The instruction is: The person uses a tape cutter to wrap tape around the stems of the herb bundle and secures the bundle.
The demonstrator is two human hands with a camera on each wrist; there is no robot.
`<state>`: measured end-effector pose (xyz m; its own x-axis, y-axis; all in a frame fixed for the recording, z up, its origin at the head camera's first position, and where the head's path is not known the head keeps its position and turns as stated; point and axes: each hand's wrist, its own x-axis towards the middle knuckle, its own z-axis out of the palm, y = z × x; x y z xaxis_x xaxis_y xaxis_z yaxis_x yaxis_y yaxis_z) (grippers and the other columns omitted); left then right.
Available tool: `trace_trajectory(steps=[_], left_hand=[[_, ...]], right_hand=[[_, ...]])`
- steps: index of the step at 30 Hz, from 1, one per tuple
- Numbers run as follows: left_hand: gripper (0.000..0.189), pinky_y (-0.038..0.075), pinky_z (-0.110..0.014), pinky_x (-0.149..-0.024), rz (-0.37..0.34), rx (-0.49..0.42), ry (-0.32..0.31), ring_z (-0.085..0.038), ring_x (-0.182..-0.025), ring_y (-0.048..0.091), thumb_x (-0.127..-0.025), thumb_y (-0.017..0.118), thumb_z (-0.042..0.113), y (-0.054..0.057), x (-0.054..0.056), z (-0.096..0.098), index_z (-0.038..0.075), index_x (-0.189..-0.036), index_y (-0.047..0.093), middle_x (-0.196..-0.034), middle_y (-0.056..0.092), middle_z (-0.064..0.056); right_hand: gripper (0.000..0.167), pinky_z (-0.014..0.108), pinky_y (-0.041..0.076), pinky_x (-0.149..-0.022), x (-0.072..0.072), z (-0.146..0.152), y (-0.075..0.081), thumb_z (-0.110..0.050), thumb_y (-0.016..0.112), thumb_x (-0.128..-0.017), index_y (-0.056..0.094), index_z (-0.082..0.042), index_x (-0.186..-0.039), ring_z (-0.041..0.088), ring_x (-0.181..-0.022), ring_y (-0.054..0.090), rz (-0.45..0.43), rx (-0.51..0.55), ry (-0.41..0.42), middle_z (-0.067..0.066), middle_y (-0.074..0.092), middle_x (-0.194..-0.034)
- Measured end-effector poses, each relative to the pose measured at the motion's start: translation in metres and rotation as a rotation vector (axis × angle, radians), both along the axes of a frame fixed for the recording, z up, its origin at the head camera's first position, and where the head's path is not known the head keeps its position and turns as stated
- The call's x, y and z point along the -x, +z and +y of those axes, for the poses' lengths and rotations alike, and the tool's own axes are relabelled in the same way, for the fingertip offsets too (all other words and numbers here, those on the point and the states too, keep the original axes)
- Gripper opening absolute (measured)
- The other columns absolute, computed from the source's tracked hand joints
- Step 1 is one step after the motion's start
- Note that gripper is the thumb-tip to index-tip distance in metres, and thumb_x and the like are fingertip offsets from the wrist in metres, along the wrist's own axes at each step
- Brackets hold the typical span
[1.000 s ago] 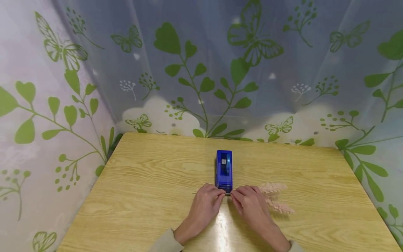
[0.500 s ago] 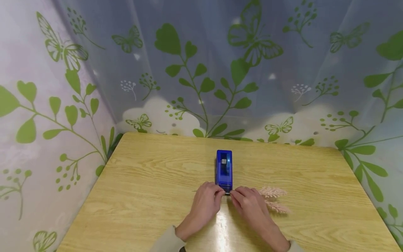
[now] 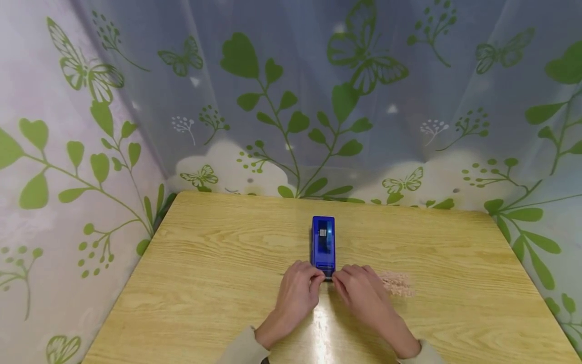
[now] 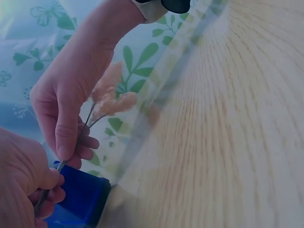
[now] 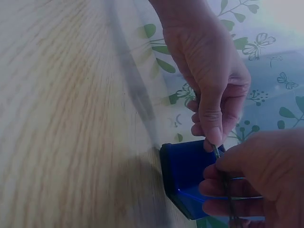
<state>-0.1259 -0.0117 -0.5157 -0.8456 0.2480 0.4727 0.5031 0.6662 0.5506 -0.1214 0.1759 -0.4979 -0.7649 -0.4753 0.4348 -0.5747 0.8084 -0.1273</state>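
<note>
My left hand (image 3: 295,293) pinches thin stems between thumb and fingertips. Beside it, my right hand (image 3: 364,298) grips the same stems of fluffy pink pampas grass (image 3: 397,283), whose plumes stick out past its right side. In the left wrist view, two plumes (image 4: 111,97) show behind the right hand. Both hands' fingertips meet close together at the near end of a blue box-shaped device (image 3: 324,242) with a see-through window, like a tape dispenser. A small toothed edge shows on it in the right wrist view. The fingers hide most of the stems.
A light wood-grain table (image 3: 218,242) bears everything. Pale cloth (image 3: 291,101) printed with green leaves and butterflies hangs around its back and sides. A thin stem end pokes out left of the left hand.
The pink plumes have turned from spread apart to overlapping, and sit closer to the right hand. Both hands stay at the device's near end with only slight shifts.
</note>
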Motion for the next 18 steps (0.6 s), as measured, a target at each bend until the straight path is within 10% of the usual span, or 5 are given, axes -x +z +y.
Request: trace_trajectory(steps=[18], left_hand=[[0.004, 0.052, -0.024, -0.072, -0.018, 0.012, 0.015, -0.013, -0.083, 0.06, -0.091, 0.081, 0.012, 0.0009, -0.0027, 0.0006, 0.009, -0.091, 0.078, -0.087, 0.069, 0.002]], right_hand=[[0.019, 0.031, 0.055, -0.065, 0.0035, 0.0018, -0.0041, -0.001, 0.092, -0.072, 0.08, -0.01, -0.085, 0.012, -0.07, 0.067, 0.113, 0.116, 0.027, -0.002, 0.074, -0.082]])
